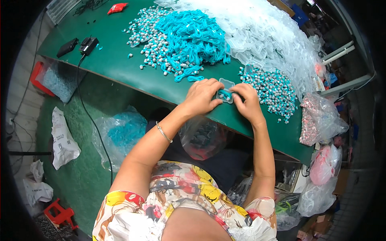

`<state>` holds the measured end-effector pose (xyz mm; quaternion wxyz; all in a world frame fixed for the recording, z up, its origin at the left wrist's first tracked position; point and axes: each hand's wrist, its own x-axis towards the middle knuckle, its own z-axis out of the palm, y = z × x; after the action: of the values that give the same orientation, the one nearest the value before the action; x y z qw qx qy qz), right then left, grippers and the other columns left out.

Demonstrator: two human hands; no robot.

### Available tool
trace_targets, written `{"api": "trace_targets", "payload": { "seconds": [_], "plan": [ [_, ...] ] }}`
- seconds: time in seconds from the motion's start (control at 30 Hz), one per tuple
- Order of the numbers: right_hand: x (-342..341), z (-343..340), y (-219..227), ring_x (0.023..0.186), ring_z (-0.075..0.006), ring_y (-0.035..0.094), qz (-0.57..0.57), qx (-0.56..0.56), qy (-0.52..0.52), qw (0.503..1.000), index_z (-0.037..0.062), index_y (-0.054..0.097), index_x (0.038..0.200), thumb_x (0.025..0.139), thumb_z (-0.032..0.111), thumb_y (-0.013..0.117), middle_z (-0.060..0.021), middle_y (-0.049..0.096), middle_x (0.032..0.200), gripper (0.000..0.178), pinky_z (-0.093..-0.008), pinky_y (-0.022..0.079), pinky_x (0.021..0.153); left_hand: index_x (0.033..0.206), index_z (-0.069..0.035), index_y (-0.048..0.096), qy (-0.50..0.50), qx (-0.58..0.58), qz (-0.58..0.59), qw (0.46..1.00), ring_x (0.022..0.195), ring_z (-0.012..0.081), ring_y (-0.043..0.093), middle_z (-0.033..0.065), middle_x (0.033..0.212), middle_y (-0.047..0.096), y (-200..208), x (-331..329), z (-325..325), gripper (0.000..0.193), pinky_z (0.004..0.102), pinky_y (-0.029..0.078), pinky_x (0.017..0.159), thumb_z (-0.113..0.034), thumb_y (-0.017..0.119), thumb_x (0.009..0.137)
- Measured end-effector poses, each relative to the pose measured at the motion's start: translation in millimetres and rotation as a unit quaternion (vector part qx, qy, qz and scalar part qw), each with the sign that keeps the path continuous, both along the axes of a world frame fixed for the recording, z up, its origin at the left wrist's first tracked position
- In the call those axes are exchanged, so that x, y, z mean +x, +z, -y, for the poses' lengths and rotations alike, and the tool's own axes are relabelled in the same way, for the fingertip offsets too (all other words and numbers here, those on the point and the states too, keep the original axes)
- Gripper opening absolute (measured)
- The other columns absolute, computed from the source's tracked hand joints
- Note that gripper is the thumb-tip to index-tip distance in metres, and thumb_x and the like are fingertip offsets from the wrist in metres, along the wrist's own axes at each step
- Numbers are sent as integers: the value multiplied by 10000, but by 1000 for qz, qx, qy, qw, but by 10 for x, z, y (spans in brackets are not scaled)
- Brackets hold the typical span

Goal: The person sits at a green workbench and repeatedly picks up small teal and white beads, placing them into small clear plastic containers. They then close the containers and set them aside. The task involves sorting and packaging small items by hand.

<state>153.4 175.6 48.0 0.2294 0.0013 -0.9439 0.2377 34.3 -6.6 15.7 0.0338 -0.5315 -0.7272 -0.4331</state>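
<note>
Fingers of the left hand (202, 96) and right hand (247, 102) pinch a small clear plastic case (225, 93) holding a turquoise cord, on the green tabletop (112, 60); seat the cord fully before closing.

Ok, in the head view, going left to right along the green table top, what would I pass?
Black rectangular power adapter → red crinkled packet → heap of turquoise cords → left hand → small clear plastic case → right hand → pile of small teal-and-grey pieces → clear bag of pink pieces.
</note>
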Motion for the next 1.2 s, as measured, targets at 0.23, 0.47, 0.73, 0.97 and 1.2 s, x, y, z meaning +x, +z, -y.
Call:
{"api": "trace_targets", "payload": {
  "seconds": [0.23,0.47,0.73,0.97,1.2],
  "plan": [
    [-130,-25,-49,992,-293,586,56,165,-117,978,76,672,1052,831,155,695,-94,652,1033,236,-446,414,874,1161,-99,573,-12,-20,14,1000,994,313,605,90,1047,622,5,-25,-14,494,435,461,843,-214,800,737],
    [-14,-43,-64,893,-328,612,-45,20,-25,998,17,650,987,781,54,729,-134,657,958,224,-417,484,776,1279,-104,534,-6,-6,53,999,993,319,610,102,1039,617,31,9,-12,608,435,459,842,-214,801,744],
    [198,243,-103,961,-342,618,-66,29,3,997,14,645,1089,762,58,754,-154,647,1025,347,-414,504,837,1098,-74,623,-18,1,-31,999,969,311,608,100,1004,604,-7,17,-35,322,437,463,807,-250,710,843],
    [237,306,-115,741,-242,619,-14,-96,-22,995,22,680,1026,770,59,756,-117,628,873,270,-341,497,641,993,-37,625,-69,-5,-17,997,832,352,599,138,921,577,-34,25,-15,237,453,477,723,-265,628,927],
    [380,435,-121,668,-169,582,-2,-148,-30,989,9,698,1005,765,46,750,-82,633,835,249,-282,458,594,898,-21,614,-104,4,-2,995,788,369,596,149,868,563,-7,87,79,237,474,473,671,-256,644,908]
  ]
}}
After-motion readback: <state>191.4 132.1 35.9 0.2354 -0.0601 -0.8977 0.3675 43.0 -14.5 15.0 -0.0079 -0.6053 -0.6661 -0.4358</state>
